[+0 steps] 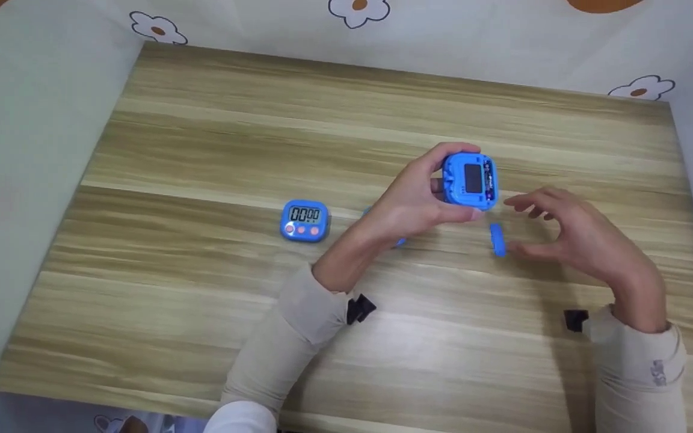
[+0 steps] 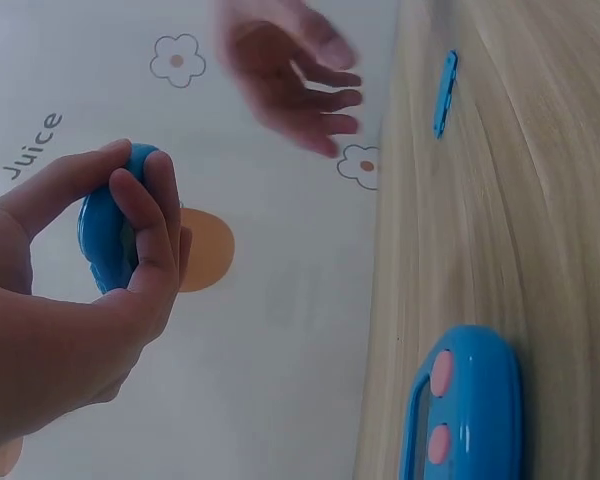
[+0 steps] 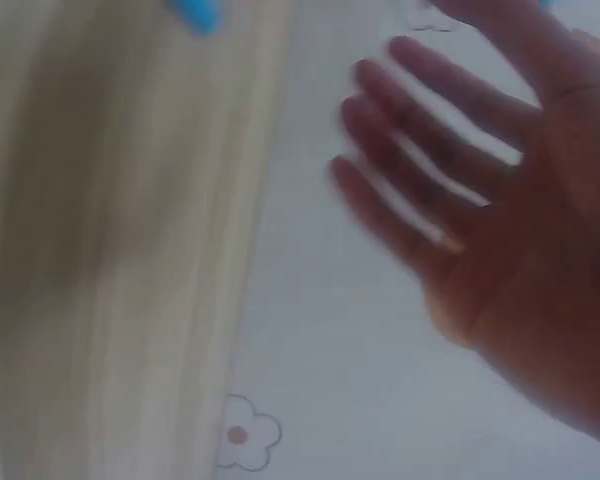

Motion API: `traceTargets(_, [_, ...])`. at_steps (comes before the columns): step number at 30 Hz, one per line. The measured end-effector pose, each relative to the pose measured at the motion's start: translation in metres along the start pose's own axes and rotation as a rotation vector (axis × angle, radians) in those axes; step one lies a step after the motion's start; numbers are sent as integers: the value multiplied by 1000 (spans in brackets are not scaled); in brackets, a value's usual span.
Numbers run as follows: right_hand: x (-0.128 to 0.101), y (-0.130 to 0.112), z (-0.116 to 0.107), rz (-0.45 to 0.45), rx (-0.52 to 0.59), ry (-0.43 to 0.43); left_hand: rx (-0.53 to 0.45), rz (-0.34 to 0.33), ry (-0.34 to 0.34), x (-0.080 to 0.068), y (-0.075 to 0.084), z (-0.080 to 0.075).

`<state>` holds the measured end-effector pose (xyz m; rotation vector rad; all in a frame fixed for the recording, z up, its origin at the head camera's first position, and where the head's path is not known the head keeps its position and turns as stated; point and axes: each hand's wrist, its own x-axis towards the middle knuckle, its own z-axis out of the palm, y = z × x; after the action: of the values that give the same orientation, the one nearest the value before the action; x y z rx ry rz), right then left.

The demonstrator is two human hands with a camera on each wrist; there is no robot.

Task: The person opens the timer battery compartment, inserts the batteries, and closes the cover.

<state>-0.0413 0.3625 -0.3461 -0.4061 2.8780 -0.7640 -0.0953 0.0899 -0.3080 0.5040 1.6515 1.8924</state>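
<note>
My left hand (image 1: 409, 198) grips a blue digital timer (image 1: 455, 195) by its edges above the table. The timer's back faces up, and its battery slot is uncovered with a battery (image 1: 488, 180) lying inside. To the right, my right hand (image 1: 581, 234) hovers with fingers spread and holds nothing; the right wrist view also shows this hand (image 3: 500, 240) with its fingers apart. Below the held timer, a slim blue battery cover (image 1: 497, 240) lies on the table. Another blue object (image 1: 400, 242) is mostly hidden under my left wrist.
A second blue timer (image 1: 305, 221) with a display and pink buttons lies face up left of my left arm. The wood-grain table (image 1: 202, 138) meets a pale wall covering (image 1: 473, 42) with flower prints at its back edge.
</note>
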Motion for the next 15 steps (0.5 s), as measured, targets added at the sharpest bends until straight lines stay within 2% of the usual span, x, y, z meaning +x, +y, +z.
traceTargets(3, [4, 7, 10, 66, -41, -113, -19, -26, -12, -3, 3, 0])
traceTargets(6, [9, 8, 17, 80, -61, -171, -27, -44, -20, -4, 4, -1])
traceTargets(11, [12, 6, 23, 88, -131, -192, -20, -54, -38, -3, 6, 0])
traceTargets(15, [10, 5, 24, 98, -140, -192, -19, -53, -54, -2, 5, 1])
